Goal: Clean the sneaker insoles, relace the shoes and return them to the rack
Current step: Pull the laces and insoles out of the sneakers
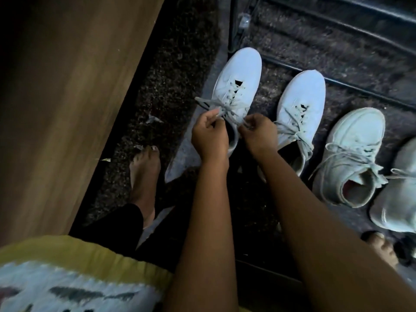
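White sneaker (238, 73) — sitting on the floor before the rack (364, 92), beside its laced mate (301, 102). The left hand (208, 135) and right hand (258, 129) are each pinching a strand of its lace (213, 104). Likely risk: a strand slipping before the knot is cinching, or uneven pulling dragging the light shoe sideways — leaving a slack bow.
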Demonstrator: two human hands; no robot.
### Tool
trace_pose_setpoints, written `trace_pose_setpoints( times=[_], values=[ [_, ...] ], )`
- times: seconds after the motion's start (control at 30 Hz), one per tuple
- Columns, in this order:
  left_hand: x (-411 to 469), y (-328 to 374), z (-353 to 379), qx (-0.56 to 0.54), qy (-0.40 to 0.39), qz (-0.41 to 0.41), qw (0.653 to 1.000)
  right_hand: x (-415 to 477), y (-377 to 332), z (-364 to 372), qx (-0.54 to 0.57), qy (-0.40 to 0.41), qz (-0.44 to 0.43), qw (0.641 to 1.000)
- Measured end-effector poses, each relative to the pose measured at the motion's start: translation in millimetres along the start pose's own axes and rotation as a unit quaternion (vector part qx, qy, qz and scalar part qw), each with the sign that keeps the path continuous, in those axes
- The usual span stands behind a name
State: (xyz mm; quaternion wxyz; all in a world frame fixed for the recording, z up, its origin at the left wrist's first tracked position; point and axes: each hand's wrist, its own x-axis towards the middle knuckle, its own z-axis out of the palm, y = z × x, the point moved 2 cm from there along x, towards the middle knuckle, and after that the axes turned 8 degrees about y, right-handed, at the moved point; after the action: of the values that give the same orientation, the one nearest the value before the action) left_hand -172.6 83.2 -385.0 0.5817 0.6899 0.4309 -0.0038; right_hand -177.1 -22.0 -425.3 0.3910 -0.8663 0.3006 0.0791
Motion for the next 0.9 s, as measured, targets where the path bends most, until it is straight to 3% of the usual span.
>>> trace_pose_setpoints(
  times=[0.1,0.3,0.47,0.57,0.67,0.77,0.9],
  values=[
    [-2.8,-5.3,-1.2,0.011,-0.001,-0.009,1.000,-3.2,-2.6,-8.6,-0.013,0.020,-0.027,0.999],
    [-9.3,0.0,2.2,-0.001,-0.028,-0.062,0.998,-14.3,-28.2,-48.4,0.123,-0.037,-0.051,0.990],
    [-10.1,-1.3,14.9,-0.005,-0.024,-0.075,0.997,-15.6,-50.3,-75.1,0.084,-0.056,-0.115,0.988],
    [-6.0,-11.8,14.4,0.116,-0.004,0.010,0.993,-14.4,-55.8,-72.6,0.038,-0.046,-0.147,0.987],
    [-16.0,-19.3,7.7,0.315,0.000,0.152,0.937,-14.1,-52.4,-68.6,0.028,-0.021,-0.126,0.991],
    [-20.6,-20.8,9.7,0.318,-0.021,0.162,0.934,-14.4,-47.9,-72.6,0.048,-0.013,-0.077,0.996],
    [-10.4,-12.8,15.3,0.208,-0.013,0.111,0.972,-13.1,-48.6,-78.4,0.100,-0.046,-0.034,0.993]
  ],
)
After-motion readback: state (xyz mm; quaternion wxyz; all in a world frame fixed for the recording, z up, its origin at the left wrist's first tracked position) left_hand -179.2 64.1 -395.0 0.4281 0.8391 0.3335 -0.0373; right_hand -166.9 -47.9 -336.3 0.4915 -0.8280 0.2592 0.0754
